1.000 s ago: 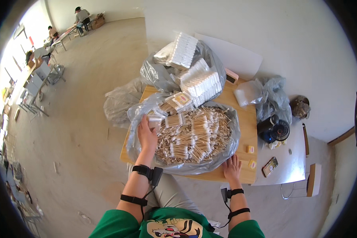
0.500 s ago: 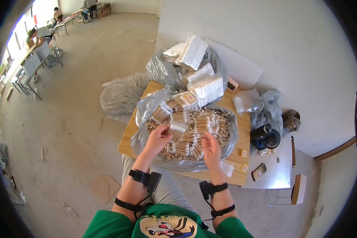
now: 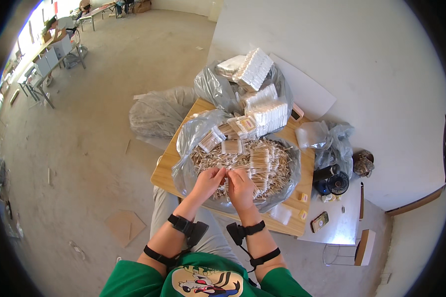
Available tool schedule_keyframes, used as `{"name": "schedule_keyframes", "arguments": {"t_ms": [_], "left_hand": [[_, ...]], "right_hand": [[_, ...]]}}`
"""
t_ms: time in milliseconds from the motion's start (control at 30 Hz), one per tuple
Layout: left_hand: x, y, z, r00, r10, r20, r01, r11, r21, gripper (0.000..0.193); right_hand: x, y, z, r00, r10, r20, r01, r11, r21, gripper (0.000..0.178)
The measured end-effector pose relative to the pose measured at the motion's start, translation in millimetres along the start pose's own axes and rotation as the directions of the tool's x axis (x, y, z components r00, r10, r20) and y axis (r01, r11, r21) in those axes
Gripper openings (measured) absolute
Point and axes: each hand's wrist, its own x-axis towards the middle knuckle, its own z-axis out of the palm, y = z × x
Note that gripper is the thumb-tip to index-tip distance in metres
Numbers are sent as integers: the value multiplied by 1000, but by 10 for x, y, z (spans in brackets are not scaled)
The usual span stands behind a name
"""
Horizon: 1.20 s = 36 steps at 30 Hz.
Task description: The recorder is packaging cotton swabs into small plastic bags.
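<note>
My left hand (image 3: 209,185) and my right hand (image 3: 240,188) meet fingertip to fingertip over the near part of a heap of wooden-stick cotton swabs (image 3: 277,168). Both are closed in a pinch. The left held a small clear plastic bag a moment ago; now the fingers mostly hide it, and what the right fingers grip is hidden too. An open grey plastic bag (image 3: 186,143) surrounds the heap. Neat bundles of swabs (image 3: 260,161) lie on top, right of my hands. Farther back rest filled packets of swabs (image 3: 244,126).
Stacked white packs (image 3: 253,69) stand behind, in another grey bag (image 3: 215,89), on the wooden table (image 3: 164,171). Small yellow-and-white boxes (image 3: 303,197) sit at its right edge. A side table holds a phone (image 3: 319,222) and a small black fan (image 3: 338,183). People work at far-left tables.
My right hand has moved left to meet my left hand, which has shifted slightly right and nearer to me. The clear bag in the left fingers has become mostly hidden. The whole view has shifted a little.
</note>
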Motion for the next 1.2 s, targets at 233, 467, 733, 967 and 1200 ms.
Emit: {"name": "schedule_keyframes", "arguments": {"t_ms": [233, 467, 733, 967, 1200], "left_hand": [[9, -169, 62, 993, -112, 26, 115, 953, -282, 20], [-49, -119, 158, 996, 85, 33, -87, 994, 66, 16], [-17, -179, 180, 952, 306, -1, -298, 926, 231, 14], [-23, -168, 166, 886, 460, 52, -452, 837, 309, 12], [-50, -95, 165, 881, 471, 53, -459, 820, 342, 11]], "right_hand": [[-104, -5, -49, 997, -58, 52, 58, 998, 13, 20], [-100, -5, -130, 988, 124, 91, -125, 992, 8, 30], [-116, 22, -120, 969, 195, 149, -210, 974, 90, 35], [-182, 71, -78, 926, 341, 164, -365, 919, 151, 28], [-174, 97, -65, 971, 228, 73, -233, 970, 65, 25]]}}
